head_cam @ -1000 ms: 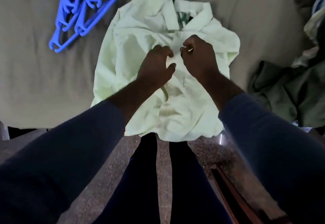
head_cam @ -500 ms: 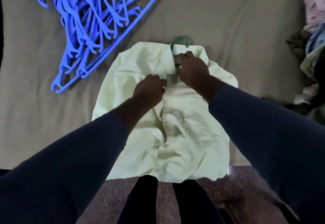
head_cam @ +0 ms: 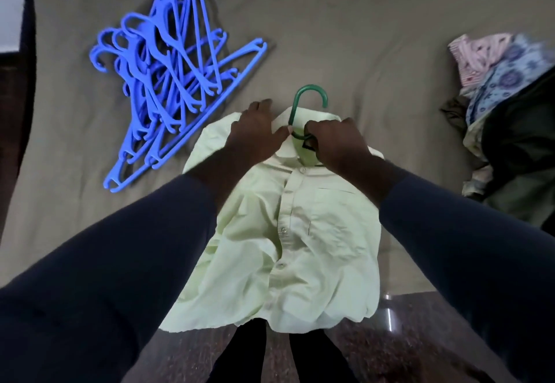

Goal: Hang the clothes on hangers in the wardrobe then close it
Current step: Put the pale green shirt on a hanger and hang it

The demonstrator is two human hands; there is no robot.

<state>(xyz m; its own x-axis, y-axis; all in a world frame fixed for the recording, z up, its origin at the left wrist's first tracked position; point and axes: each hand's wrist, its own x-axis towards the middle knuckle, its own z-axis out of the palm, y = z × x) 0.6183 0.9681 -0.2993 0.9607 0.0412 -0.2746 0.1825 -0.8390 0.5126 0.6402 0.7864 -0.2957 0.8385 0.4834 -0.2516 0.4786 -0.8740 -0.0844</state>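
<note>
1. Curling the fingers (head_cam: 312, 131) of the right hand (head_cam: 339, 145) round the neck of the green hanger (head_cam: 310, 94), just under the hook. A closed grip, probably to keep the hanger centred in the collar opening and ready for lifting.
2. Laying the left hand (head_cam: 255, 136) flat on the left side of the collar, stretched out and holding nothing, thumb tip nearly meeting the right hand. Apparently pinning and smoothing the cloth over the hanger's shoulder beneath.
3. Leaving the pale green shirt (head_cam: 300, 232) face up on the bed (head_cam: 360, 37), with the hanger inside and only hook and neck showing above the collar. Hem drooping over the bed edge toward the floor (head_cam: 405, 337). Sensible, since cloth lying flat is easier to dress on a hanger. Not yet in the wardrobe, which is out of view.
4. Keeping the blue hangers (head_cam: 168, 82) piled to the left, apart from the shirt, and the heap of clothes (head_cam: 510, 112) at the right edge. Both likely within reach for later rounds.
5. Against half a second earlier: left hand gone up from the top of the placket onto the collar, right hand at the hanger neck as before, more of the hook showing. Against a full second earlier: both hands then lower, close together on the shirt front.
</note>
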